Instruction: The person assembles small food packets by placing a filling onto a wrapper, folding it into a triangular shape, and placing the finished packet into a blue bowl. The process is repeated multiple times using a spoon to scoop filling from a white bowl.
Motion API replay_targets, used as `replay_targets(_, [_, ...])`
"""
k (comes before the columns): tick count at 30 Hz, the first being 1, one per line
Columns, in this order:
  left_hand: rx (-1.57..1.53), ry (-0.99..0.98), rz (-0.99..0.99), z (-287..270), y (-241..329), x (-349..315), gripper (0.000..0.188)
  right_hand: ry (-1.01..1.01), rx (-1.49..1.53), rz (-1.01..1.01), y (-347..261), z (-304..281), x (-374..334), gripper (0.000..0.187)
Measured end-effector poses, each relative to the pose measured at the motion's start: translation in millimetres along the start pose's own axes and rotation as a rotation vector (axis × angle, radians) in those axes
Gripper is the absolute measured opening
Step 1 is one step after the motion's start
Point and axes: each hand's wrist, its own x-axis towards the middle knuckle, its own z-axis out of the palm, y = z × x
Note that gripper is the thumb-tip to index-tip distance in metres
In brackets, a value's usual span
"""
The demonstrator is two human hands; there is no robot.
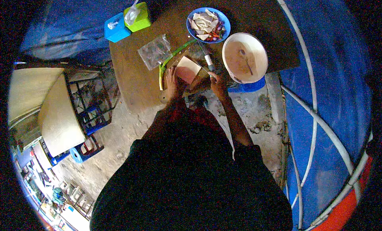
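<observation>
A square stack of pale, thin wrapper sheets (188, 69) lies near the table's front edge, its lower part in shadow. At its left side rests my left hand (172, 84), fingers stretched out along the edge. My right hand (218, 85) is closed, to the right of the stack. From its fingertips a thin, blade-like thing points toward the stack; its kind is too blurred to tell. Just beyond that hand lies a knife with a white and dark handle (209, 60). A long green leafy stalk (180, 51) curves behind the stack.
A blue bowl (227, 31) holds cut pale sheets and red and purple bits. Right of the stack, a white basin (262, 55) contains a spoon. A clear plastic bag (154, 52) lies at left. Blue (118, 32) and green containers (144, 23) stand at the table's (131, 85) far left.
</observation>
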Motion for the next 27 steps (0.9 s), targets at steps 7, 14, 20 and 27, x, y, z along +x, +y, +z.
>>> replay_targets(7, [0.122,-0.009,0.137,-19.0,7.6,0.4,0.083,0.021,0.154,-0.052,-14.9,-6.6,-13.7,0.027])
replay_targets(14, [0.275,-0.155,0.120,-24.3,30.4,34.2,0.070,0.012,0.147,-0.094,-54.8,-1.4,-11.0,0.031])
replay_targets(20, [0.443,-0.209,0.164,-12.4,31.5,42.3,0.065,-0.015,0.095,-0.119,-92.1,17.5,-0.7,0.039])
replay_targets(27, [0.451,-0.230,0.146,-10.5,29.0,48.5,0.077,0.054,-0.023,-0.319,-97.5,26.1,0.6,0.047])
